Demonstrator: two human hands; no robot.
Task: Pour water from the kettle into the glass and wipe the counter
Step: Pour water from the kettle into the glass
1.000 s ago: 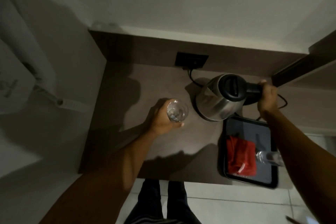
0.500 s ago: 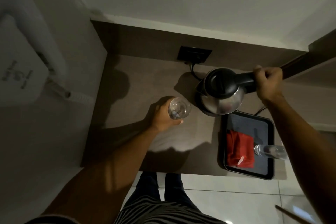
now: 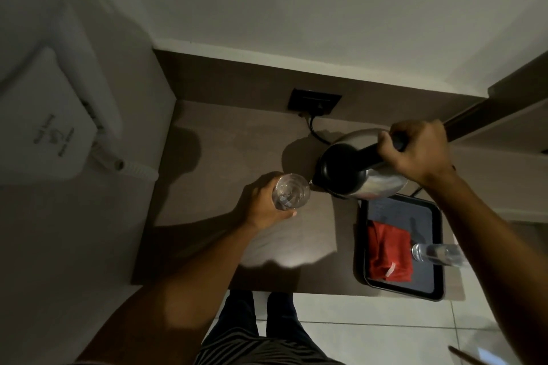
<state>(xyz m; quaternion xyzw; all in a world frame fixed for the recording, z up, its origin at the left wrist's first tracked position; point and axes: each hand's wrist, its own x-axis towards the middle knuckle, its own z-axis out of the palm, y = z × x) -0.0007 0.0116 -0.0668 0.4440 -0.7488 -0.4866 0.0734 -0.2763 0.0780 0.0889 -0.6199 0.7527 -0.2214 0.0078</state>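
Observation:
My left hand (image 3: 262,206) grips a clear glass (image 3: 290,191) from its left side, over the brown counter (image 3: 225,145). My right hand (image 3: 415,148) is closed on the black handle of a steel kettle (image 3: 344,175) with a black lid. The kettle is lifted off its base and tilted left, its spout at the glass's right rim. A folded red cloth (image 3: 390,250) lies on a black tray (image 3: 434,246) at the counter's right front.
A clear bottle (image 3: 436,255) lies on the tray beside the cloth, partly under my right forearm. A black wall socket (image 3: 314,104) with a cord sits at the back. A white appliance (image 3: 44,127) hangs on the left wall. A dark shelf edge (image 3: 504,95) juts at the right.
My right hand has lifted the kettle off its base, carried it left and tipped its spout to the glass. My left hand has kept hold of the glass.

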